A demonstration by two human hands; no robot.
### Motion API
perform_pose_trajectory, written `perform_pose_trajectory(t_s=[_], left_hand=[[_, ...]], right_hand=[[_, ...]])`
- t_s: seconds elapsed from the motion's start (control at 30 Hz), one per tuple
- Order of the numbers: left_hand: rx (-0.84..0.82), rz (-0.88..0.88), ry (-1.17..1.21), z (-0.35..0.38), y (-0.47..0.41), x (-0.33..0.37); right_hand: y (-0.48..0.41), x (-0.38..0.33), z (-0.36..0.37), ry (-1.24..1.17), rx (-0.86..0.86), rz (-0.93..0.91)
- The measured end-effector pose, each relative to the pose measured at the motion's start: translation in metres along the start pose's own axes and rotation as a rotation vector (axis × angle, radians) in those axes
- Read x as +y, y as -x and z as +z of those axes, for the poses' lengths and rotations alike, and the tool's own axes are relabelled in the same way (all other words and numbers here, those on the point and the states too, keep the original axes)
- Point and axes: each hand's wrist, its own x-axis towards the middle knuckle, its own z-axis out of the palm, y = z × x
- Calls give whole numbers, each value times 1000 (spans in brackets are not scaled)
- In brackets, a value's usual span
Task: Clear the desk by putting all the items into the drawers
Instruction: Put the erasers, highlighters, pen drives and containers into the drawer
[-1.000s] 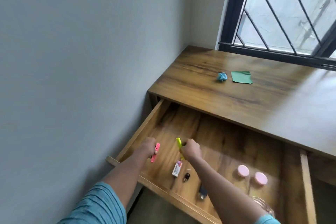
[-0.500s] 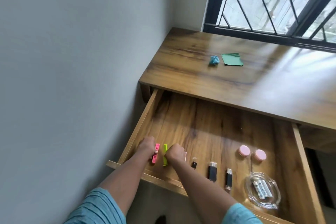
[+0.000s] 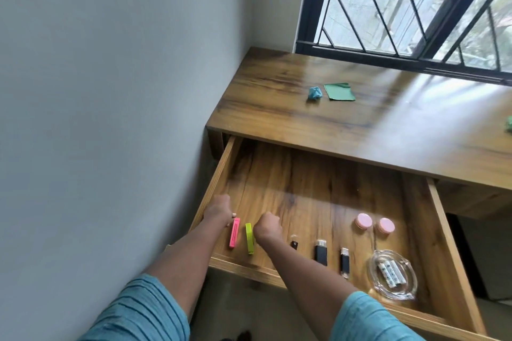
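As the pink clip (image 3: pixel 234 233) and green clip (image 3: pixel 250 238) lie parallel near the drawer's (image 3: pixel 219 171) front-left corner, long axes front to back, the left hand (image 3: pixel 219 212) curls at the pink one's far end and the right hand (image 3: pixel 267 228) curls just beside the green; whether either grips, I cannot tell.

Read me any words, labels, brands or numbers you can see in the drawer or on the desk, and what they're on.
No text can be read.
The white cylinders in the glass dish: dark markings, too small and blurred to read.
The pink clip, yellow-green clip and black sticks: no lettering visible.
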Motion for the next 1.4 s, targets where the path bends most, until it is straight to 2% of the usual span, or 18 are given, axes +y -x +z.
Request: perform_pose_trajectory(t_s=[0.13, 0.3, 0.5, 0.77, 0.9, 1.2, 1.4], left_hand=[[77, 117, -23, -21, -5, 26], [181, 230, 118, -47, -22, 92], [118, 312, 320, -74, -63, 194], [-52, 157, 728, -75, -131, 311], [-116, 127, 800, -71, -171, 355], [25, 89, 658, -66, -236, 420], [33, 2, 807, -68, -246, 444]], right_hand=[[-11, -11, -41, -34, 156, -17], [-39, -16, -113, -137, 330, -18], [-98, -15, -209, -188, 475, -15], [-201, -19, -295, -189, 498, -101], [-250, -27, -332, -157, 488, -109], [-349, -54, -357, -7, 359, -155], [-372, -57, -345, -62, 397, -101]])
